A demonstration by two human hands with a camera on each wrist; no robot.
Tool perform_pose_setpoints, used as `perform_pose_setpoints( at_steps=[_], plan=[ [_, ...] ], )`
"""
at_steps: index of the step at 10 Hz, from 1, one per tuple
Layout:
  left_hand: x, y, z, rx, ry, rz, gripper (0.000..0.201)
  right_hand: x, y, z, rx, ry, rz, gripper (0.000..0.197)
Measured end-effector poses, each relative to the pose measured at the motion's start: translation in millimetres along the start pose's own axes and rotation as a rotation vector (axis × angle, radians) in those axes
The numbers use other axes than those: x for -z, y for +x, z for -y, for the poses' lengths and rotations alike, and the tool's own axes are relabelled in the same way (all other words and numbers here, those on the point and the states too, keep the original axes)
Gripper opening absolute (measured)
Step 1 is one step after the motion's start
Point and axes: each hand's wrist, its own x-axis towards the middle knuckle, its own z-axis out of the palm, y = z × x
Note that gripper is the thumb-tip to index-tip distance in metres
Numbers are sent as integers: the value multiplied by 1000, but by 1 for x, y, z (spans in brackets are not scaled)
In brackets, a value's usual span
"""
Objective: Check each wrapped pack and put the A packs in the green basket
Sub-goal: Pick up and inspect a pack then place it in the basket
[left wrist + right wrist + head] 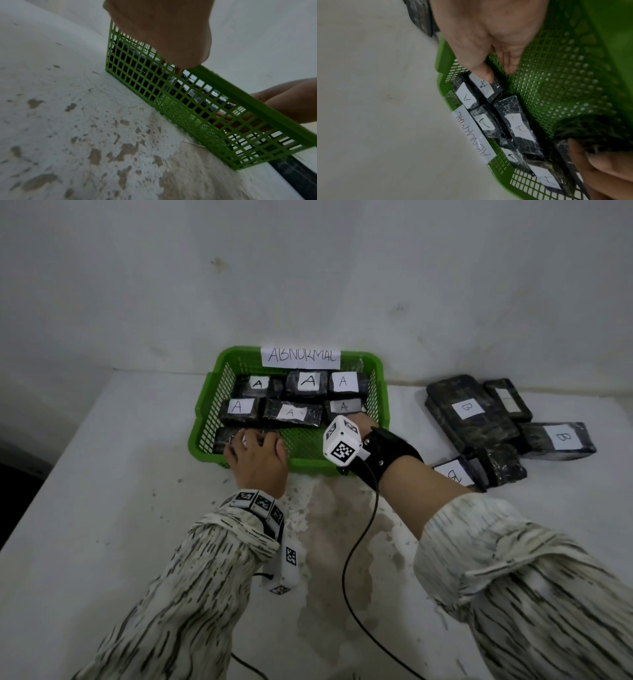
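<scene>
The green basket (308, 465) (257, 106) (565, 81) carries an ABNORMAL label (300, 357) and holds several black wrapped packs marked A (310, 381). My right hand (368, 424) (496, 70) reaches in at the right side and pinches one A pack (488, 90), thumb on its label and fingers down its side. My left hand (253, 441) (599, 165) is curled over a wrapped pack (222, 440) (563, 152) in the near left corner of the basket. The hand covers that pack's label.
Several black packs marked B (469, 409) lie in a loose heap on the white table to the right of the basket. A black cable (352, 559) hangs from my right wrist across the worn patch of table in front. The wall stands close behind the basket.
</scene>
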Motion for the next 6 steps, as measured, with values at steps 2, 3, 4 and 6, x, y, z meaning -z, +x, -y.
perform_pose_setpoints(
  at_steps=[2,3,4,6],
  plan=[
    [10,2,-4,21,36,100,41,22,-16,2,19,302,-18,24],
    [17,2,-15,84,65,165,34,39,-26,6,101,409,-10,14],
    [17,-4,-46,-7,38,143,32,71,-34,8,224,350,-104,13],
    [6,-25,-138,-221,-110,165,38,152,-28,-6,389,-24,-442,35]
  ],
)
